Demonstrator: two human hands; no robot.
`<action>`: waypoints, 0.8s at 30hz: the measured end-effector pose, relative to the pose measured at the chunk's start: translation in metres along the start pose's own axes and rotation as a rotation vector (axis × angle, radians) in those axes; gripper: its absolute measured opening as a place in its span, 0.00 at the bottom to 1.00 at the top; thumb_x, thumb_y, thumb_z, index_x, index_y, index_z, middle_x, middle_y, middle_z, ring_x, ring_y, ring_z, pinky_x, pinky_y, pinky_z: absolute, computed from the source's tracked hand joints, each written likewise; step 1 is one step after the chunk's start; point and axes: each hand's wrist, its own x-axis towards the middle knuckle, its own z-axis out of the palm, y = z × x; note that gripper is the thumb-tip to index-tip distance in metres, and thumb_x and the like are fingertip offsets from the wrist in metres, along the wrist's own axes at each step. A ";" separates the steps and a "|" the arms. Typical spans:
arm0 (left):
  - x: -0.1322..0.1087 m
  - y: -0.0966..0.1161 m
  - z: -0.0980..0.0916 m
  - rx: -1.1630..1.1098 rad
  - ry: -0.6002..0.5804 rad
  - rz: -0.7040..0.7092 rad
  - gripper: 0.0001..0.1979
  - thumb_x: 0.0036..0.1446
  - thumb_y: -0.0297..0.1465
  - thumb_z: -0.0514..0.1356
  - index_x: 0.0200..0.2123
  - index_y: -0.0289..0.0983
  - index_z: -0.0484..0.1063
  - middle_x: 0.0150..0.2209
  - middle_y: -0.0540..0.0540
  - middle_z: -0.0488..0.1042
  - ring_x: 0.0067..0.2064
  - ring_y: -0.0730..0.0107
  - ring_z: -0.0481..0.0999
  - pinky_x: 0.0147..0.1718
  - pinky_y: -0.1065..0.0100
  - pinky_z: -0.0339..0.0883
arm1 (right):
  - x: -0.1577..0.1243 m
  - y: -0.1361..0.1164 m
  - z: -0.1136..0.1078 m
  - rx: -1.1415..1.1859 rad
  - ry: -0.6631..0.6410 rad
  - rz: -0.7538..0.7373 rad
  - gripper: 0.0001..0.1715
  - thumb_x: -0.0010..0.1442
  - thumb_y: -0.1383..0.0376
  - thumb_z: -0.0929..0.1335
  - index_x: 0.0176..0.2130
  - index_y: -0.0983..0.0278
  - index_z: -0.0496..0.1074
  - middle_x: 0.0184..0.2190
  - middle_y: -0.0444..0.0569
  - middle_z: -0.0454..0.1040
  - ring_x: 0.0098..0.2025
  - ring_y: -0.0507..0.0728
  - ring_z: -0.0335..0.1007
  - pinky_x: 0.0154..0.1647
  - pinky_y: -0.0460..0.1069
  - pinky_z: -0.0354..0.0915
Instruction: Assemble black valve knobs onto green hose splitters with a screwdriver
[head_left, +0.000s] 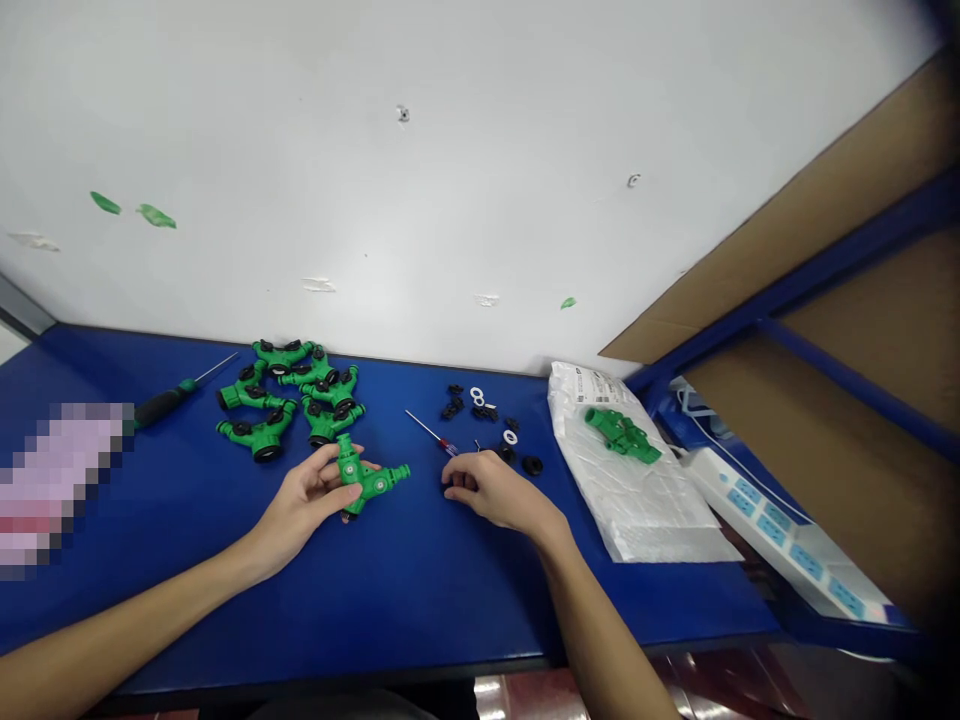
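My left hand [319,490] is closed around a green Y-shaped hose splitter [361,480], tilted above the blue table. Two round seats show on its face, and its lower end is partly behind my fingers. My right hand [487,485] has curled fingers at the handle of a small screwdriver [445,445] with a red and clear handle. Its thin shaft points away to the left, while the handle's end is hidden under the fingers. Beyond my right hand lie several black valve knobs [452,408], white rings [511,437] and a black threaded collar [532,465].
Several green splitters with black knobs [259,435] sit at the back left. A longer screwdriver [161,402] lies farther left, near a blurred pink item [64,480]. At right, a green splitter body [622,435] rests on a white plastic bag [637,500], beside a power strip [780,530].
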 end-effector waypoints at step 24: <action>-0.011 0.000 0.003 0.308 -0.365 0.050 0.16 0.59 0.39 0.62 0.47 0.37 0.68 0.34 0.46 0.77 0.32 0.68 0.73 0.31 0.68 0.63 | 0.027 -0.058 0.038 0.864 0.182 -0.307 0.06 0.57 0.62 0.73 0.34 0.62 0.78 0.35 0.49 0.76 0.33 0.53 0.72 0.37 0.51 0.70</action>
